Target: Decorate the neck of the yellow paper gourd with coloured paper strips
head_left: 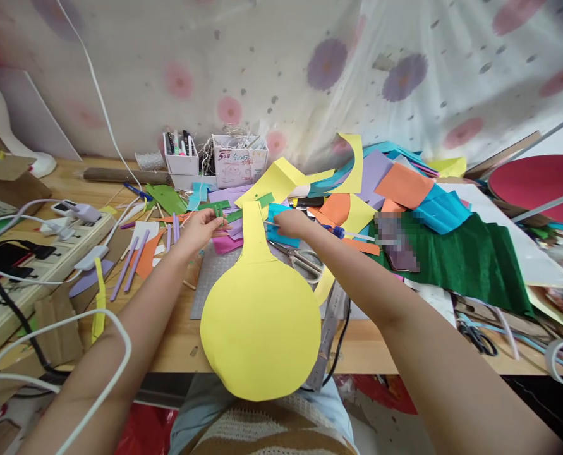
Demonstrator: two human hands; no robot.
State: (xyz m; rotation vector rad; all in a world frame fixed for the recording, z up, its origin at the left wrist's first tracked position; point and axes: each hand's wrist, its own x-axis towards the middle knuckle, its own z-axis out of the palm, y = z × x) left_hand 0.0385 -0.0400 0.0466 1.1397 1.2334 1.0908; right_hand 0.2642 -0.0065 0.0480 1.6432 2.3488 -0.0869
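A yellow paper cutout (261, 328), round with a long neck, lies in front of me and overhangs the table's front edge. Left of its neck, my left hand (201, 230) is closed, its fingertips pinching a small green paper piece (218, 211). My right hand (288, 224) is closed on the other side of the neck, above blue paper (284, 237). A thin stick-like tool (270, 223) pokes out of its fingers toward the neck; its exact kind is not clear. Scissors (307, 262) lie below my right hand, partly under the cutout.
Coloured paper (404, 186) piles up behind and to the right, with dark green sheeting (461, 259). A metal ruler (328, 335) crosses the front edge. Power strips (39, 278) and white cables fill the left. Pen boxes (240, 159) stand at the back. Black-handled scissors (478, 335) lie right.
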